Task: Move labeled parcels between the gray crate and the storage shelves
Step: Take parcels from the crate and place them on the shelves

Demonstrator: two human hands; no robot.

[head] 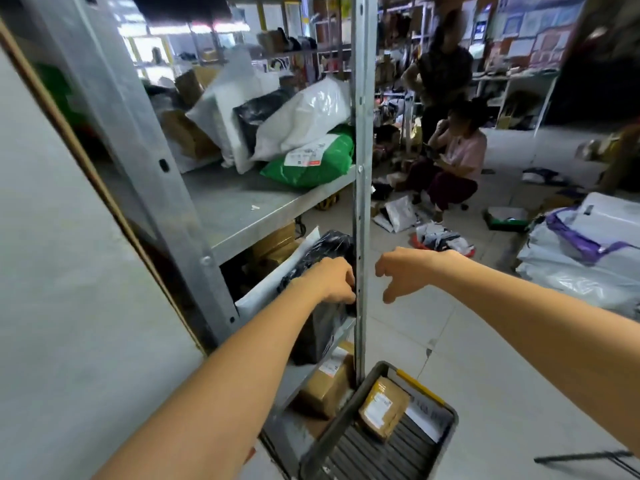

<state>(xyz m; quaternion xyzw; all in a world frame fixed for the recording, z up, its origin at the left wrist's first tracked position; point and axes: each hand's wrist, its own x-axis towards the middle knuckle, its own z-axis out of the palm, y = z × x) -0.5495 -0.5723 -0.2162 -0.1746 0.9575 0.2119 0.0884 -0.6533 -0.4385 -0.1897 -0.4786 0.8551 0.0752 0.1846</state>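
1. Head view, left hand (334, 280): the fingers are curled and clamped on a black parcel (327, 247) at the front edge of the middle shelf, just beside the steel upright (362, 168).
2. Right hand (401, 271): it hangs on the other side of the upright with its fingers loosely bent, released and grasping nothing.
3. Gray crate (446, 441): it stands on the floor at the foot of the upright. It holds a brown taped parcel (382, 407) and a flat white labeled packet (427, 419).
4. Bottom shelf: a brown box (327, 388) with a label lies beside the crate.
5. Upper shelf: a green parcel (311, 164) lies beneath white bags (304, 116).
6. Background: a seated person (453, 161) among parcels on the floor.
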